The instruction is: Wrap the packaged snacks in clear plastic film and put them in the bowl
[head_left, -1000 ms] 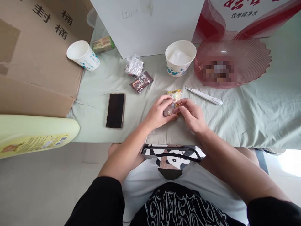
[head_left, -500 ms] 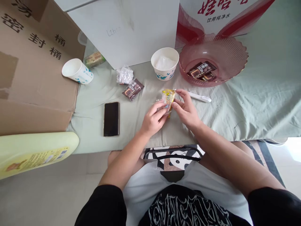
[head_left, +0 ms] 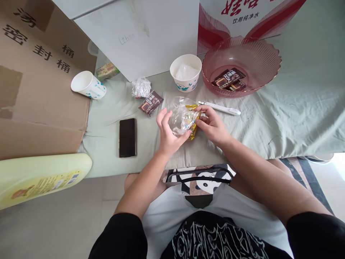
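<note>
A yellow snack packet sits low over the cloth in front of me, with clear plastic wrap spread loosely around its left side. My right hand pinches the packet's right edge between thumb and fingers. At its left side, my left hand has its fingers spread wide around the wrap, and the thumb touches the packet's lower part. Just beyond my right hand lies a white utility knife. Left of the wrap are a brown cocoa snack packet and a crumpled ball of clear plastic.
Beyond the hands stands a paper bowl with white plastic inside. A pink bowl holds brown packets. A phone, a tipped paper cup, a cardboard box, a white box and a yellow-green bottle are around.
My left hand has moved slightly left and its fingers have spread apart. The clear wrap has opened out to the left of the yellow packet. My right hand keeps its pinch.
</note>
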Tool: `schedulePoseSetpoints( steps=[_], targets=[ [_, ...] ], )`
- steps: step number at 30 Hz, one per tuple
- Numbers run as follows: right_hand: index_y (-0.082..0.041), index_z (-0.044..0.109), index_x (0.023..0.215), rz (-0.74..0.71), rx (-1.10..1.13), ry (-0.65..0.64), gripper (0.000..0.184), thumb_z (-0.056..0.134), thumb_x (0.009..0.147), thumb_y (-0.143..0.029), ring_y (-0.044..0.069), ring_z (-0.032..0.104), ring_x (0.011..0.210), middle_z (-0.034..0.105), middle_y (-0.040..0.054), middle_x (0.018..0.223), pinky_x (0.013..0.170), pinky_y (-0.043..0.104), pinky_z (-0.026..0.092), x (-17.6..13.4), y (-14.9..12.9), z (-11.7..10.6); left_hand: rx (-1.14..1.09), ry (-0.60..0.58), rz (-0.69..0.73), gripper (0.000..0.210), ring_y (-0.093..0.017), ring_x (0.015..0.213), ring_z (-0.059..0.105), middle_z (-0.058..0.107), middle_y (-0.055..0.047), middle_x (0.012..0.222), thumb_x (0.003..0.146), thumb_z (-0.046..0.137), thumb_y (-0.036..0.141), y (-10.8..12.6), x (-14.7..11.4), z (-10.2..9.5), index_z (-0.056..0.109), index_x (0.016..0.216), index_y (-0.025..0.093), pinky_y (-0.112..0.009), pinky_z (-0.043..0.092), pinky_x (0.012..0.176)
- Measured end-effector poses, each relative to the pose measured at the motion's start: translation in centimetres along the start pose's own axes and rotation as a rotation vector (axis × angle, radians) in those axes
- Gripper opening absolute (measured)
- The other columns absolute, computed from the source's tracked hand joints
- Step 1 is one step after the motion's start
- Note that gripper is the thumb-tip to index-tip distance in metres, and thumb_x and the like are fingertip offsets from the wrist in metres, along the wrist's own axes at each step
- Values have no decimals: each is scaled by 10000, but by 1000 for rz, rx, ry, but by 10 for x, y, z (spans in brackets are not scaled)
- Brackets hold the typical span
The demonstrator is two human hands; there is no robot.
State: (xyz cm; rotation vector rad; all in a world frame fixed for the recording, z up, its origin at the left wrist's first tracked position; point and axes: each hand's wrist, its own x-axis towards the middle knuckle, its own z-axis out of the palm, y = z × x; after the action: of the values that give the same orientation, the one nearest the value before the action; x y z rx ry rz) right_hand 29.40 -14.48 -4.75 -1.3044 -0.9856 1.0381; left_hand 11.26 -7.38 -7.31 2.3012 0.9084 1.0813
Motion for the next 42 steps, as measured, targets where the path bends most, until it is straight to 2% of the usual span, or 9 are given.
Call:
schedulePoseSetpoints(
  steps=[3,7,15,18,22,27,35,38,42],
  targets=[
    [-333,412,1366,-25,85,47,590,649,826,-299,166,663,908,615,35,1220,862,350,585,0,4,-1,-202,-128,-124,1121,-344,1519,374,263,-172,1639,795,770,632,-9,1,0,13,1598,438,-497,492,1113],
    [-403,235,1530,-2,214,81,876,726,808,-329,213,697,1011,630,40,1287,927,425,600,2,9,0,-515,-274,-283,1220,-362,1554,322,234,-157,1679,730,779,714,-15,4,-2,-24,1610,452,-526,430,1175],
    [-405,469,1316,82,473,98,649,774,748,-336,222,678,1058,663,-10,1236,876,442,609,6,5,-1,-959,-586,-404,1350,-387,1471,457,450,-132,1594,628,914,598,-3,16,-22,28,1635,451,-600,424,1166],
    [-407,492,1263,90,498,105,592,760,741,-329,200,673,1027,656,-29,1218,827,409,604,6,4,-1,-962,-647,-379,1322,-369,1380,561,546,-110,1515,638,922,565,-1,16,-25,49,1628,485,-566,527,1071],
    [-375,487,1253,92,441,50,555,741,760,-356,206,670,948,664,-6,1161,752,394,598,5,5,1,-896,-553,-400,1215,-321,1169,701,669,-104,1345,682,892,571,-3,13,-21,137,1626,454,-495,602,945],
    [-289,523,1175,-24,174,-7,459,745,796,-424,222,656,1045,664,37,1167,885,394,573,3,10,0,-874,-575,-497,1252,-223,893,749,727,-81,1179,701,904,473,-3,13,-19,74,1636,412,-386,630,813],
    [-281,496,1320,-148,8,-49,741,828,723,-568,283,633,1213,634,104,1365,1003,462,556,7,6,-21,-779,-703,-509,1182,-262,1135,698,620,-138,1386,741,860,357,5,15,-25,100,1646,330,-415,580,977],
    [-299,445,1443,-95,-5,-128,874,849,708,-542,269,683,1126,639,114,1391,920,451,600,9,1,-30,-727,-812,-492,1155,-272,1138,691,608,-143,1396,739,843,329,8,16,-27,129,1646,299,-429,568,997],
    [-223,678,1212,-176,-181,-235,461,756,827,-466,258,710,1038,726,101,1196,936,454,585,11,-2,-34,-645,-865,-451,1127,-321,1300,605,534,-150,1499,751,826,360,10,18,-27,149,1648,279,-482,487,1116]
  ],
)
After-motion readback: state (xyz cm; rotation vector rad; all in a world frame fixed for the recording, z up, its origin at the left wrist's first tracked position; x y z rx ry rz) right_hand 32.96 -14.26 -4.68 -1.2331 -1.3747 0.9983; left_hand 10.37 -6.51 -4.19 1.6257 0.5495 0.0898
